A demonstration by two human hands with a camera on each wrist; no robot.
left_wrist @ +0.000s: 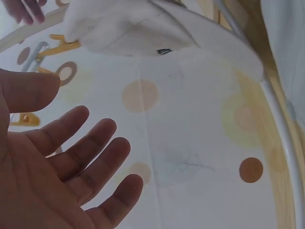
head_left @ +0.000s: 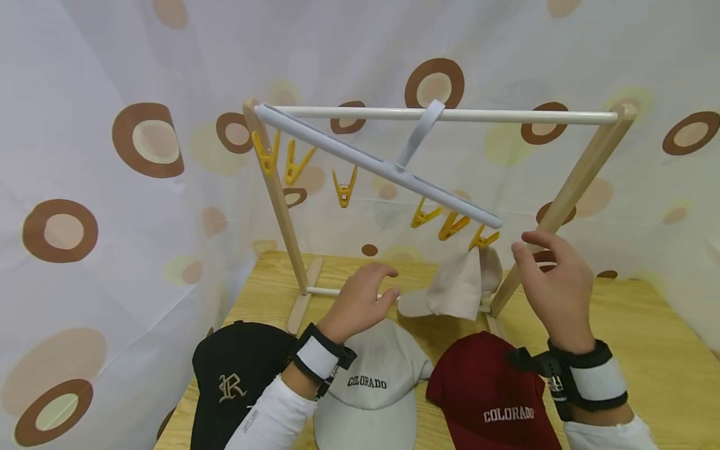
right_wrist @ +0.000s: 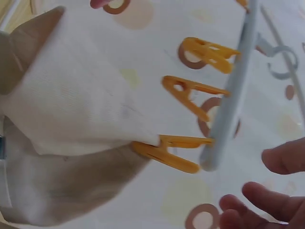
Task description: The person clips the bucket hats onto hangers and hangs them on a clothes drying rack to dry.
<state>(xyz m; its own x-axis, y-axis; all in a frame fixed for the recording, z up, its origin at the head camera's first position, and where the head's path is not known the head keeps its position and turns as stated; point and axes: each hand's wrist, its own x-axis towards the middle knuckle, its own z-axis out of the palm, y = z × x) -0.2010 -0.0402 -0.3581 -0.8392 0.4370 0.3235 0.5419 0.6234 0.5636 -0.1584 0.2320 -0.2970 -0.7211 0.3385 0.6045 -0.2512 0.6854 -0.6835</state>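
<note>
A beige cap (head_left: pixel 454 289) hangs from the yellow clip (head_left: pixel 482 239) at the lowered right end of a pale clip hanger (head_left: pixel 360 156). In the right wrist view that clip (right_wrist: pixel 167 155) bites the edge of the cap's fabric (right_wrist: pixel 81 105). My right hand (head_left: pixel 558 289) is just right of the hanger's end, thumb and fingers apart, with nothing in it. Left of the cap, my left hand (head_left: pixel 362 301) is held in the air, also holding nothing. In the left wrist view its fingers (left_wrist: pixel 102 162) are spread and loosely bent, below the cap (left_wrist: pixel 128 28).
The hanger's hook (head_left: pixel 422 132) is over the white top bar (head_left: pixel 506 116) of a wooden-sided rack (head_left: pixel 585 169). Several other clips (head_left: pixel 344 187) dangle unused. In front lie a black cap (head_left: pixel 242 375), a light grey cap (head_left: pixel 377 369) and a dark red cap (head_left: pixel 489 381) on the wooden table (head_left: pixel 635 350).
</note>
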